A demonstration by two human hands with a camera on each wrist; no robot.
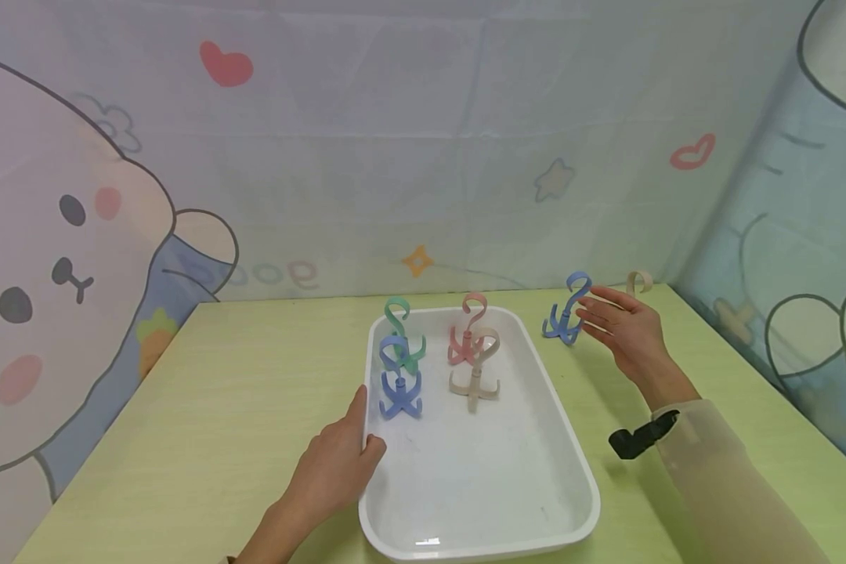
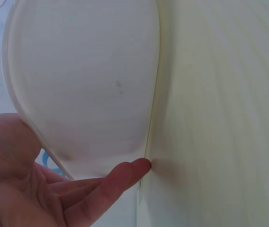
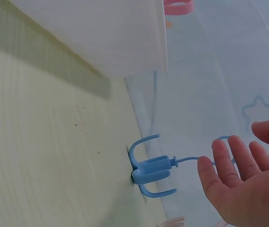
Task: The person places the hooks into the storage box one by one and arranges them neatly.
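My left hand (image 1: 334, 462) holds the left side of a white tray (image 1: 479, 486), its thumb over the rim. In the left wrist view its fingers lie against the tray's outer wall (image 2: 87, 85). At the far right of the table, my right hand (image 1: 627, 333) is beside a blue swivel hook (image 1: 564, 327) with several prongs, which stands upright. The right wrist view shows the fingers extended and slightly bent near the hook's thin stem, in front of its curved top. A beige hook (image 1: 638, 280) is mostly hidden behind this hand.
Inside the tray's far half stand a green hook (image 1: 413, 359), a pink hook (image 1: 460, 349), another blue hook (image 1: 400, 398) and another beige hook (image 1: 475, 385). A printed cloth backdrop (image 1: 366, 172) rises behind the pale green table (image 1: 240, 407).
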